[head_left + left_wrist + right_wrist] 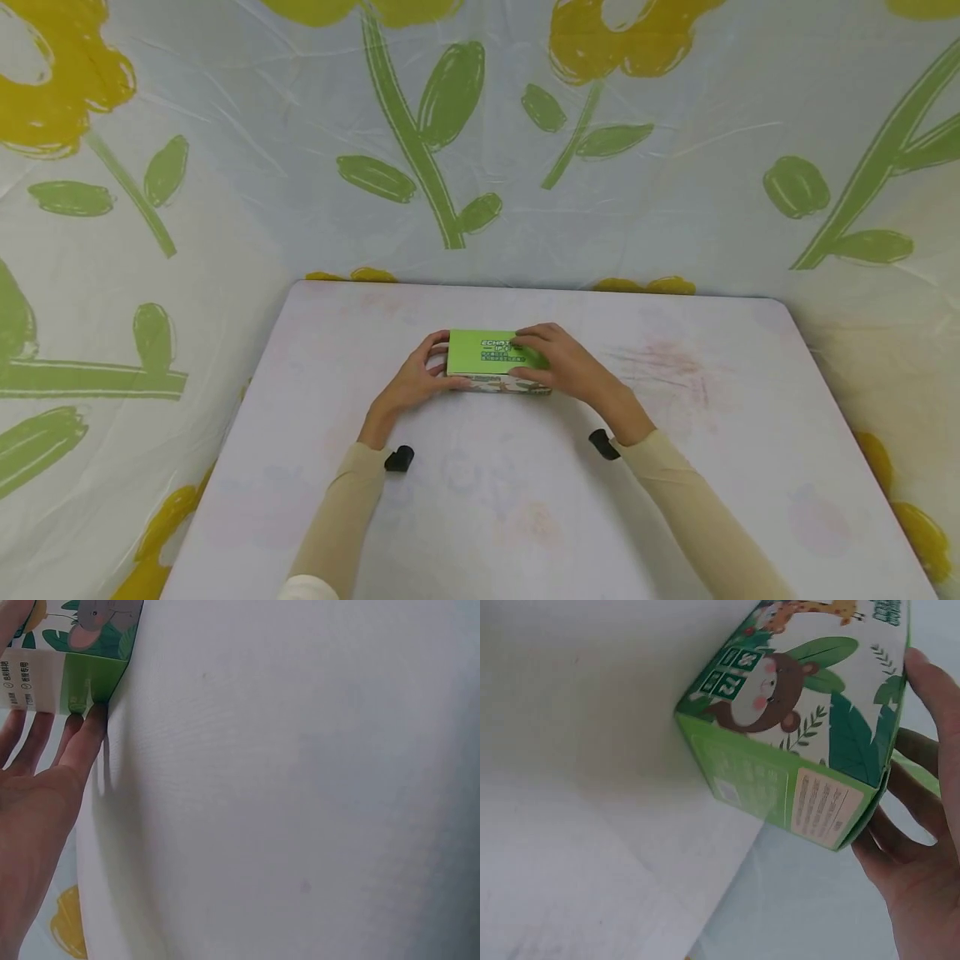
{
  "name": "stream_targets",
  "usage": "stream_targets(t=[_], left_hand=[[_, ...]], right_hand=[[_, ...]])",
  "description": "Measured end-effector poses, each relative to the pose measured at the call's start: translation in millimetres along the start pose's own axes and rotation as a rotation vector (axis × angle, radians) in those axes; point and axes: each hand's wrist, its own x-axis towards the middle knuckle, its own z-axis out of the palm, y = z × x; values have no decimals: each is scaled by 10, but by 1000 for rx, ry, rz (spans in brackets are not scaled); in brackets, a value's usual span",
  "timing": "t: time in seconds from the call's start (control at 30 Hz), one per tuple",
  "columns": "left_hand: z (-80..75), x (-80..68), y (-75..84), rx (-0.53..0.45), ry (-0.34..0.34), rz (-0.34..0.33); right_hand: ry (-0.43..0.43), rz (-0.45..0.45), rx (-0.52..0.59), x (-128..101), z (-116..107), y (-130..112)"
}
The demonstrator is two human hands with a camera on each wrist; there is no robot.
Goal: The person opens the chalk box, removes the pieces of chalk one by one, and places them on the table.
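A small cardboard box [468,354] with a bright green top and white lettering lies near the far middle of the table. My left hand [408,379] holds its left end, thumb along the front and fingertips against the end panel, as the left wrist view shows. Over the right part of the top reaches my right hand [577,367], fingers on the green face and thumb at the front upper edge. Cartoon animals and leaves decorate the front of the box [780,697] in the right wrist view; its end panel is green with a pale printed label.
The white table [495,467] carries faint coloured stains and has rounded far corners. Hanging cloth [675,208] with yellow flowers and green stems surrounds it at the back and sides. Small black devices [400,458] are worn at both wrists.
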Motion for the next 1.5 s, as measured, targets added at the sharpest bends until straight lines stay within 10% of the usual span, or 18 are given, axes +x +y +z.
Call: stream_targets(t=[0.47,1.5], left_hand=[[19,-11,15,-21,8,11],[15,-17,66,-8,10,-23]], right_hand=[[-65,-12,-79,67,-25,46],[-49,-339,-405,137,-54,64]])
